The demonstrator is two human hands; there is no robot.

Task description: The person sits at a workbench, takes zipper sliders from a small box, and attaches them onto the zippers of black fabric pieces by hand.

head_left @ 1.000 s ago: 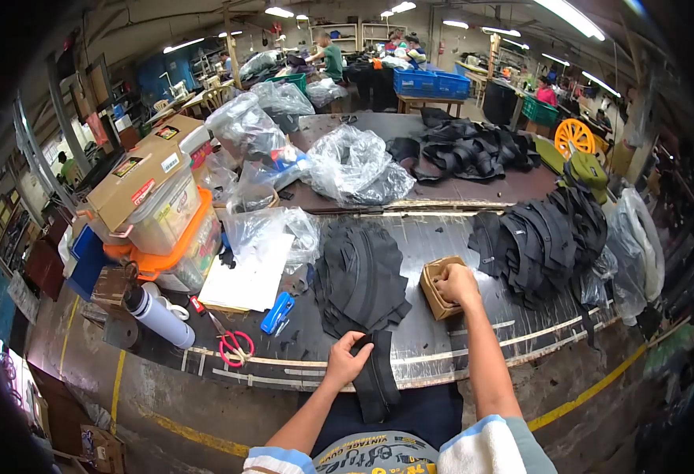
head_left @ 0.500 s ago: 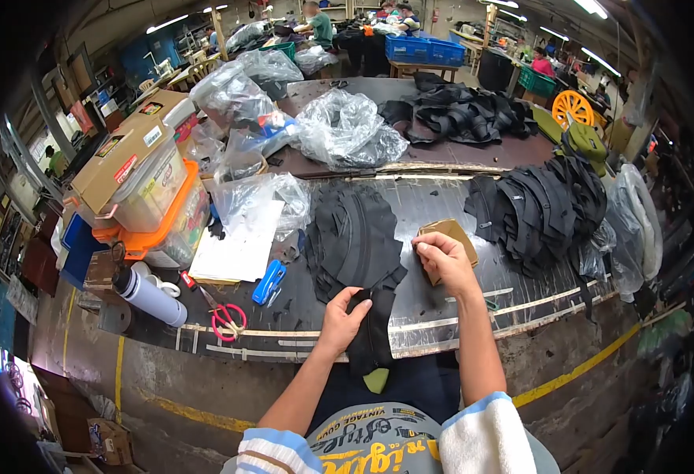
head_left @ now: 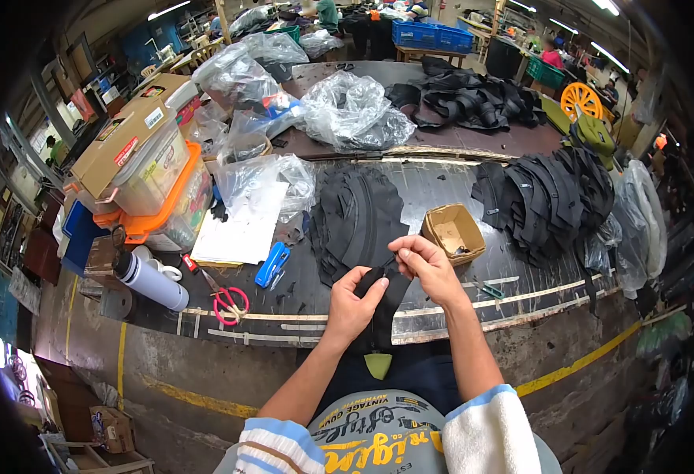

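My left hand [head_left: 355, 304] is closed around a black zipper strip [head_left: 394, 308] near its upper end. The strip hangs down over the table's front edge, and a green fabric piece [head_left: 378, 366] shows at its lower end. My right hand [head_left: 428, 268] pinches at the strip's top end, close to my left fingertips; whatever small piece sits between its fingers is too small to make out. Just beyond my hands lies a stack of black zipper strips [head_left: 355, 209]. A small open cardboard box [head_left: 449, 217] stands beyond my right hand, with a few small bits inside.
At right is a fanned pile of black zipper pieces [head_left: 544, 201]. To the left lie pink-handled scissors [head_left: 230, 304], a blue stapler [head_left: 272, 265], papers [head_left: 240, 229] and a bottle [head_left: 153, 282]. Plastic tubs [head_left: 153, 170] and clear plastic bags [head_left: 355, 110] stand farther back.
My right hand has moved left and down from the cardboard box to the top end of the strip. My left hand has shifted slightly, still holding the strip, whose upper end is now raised.
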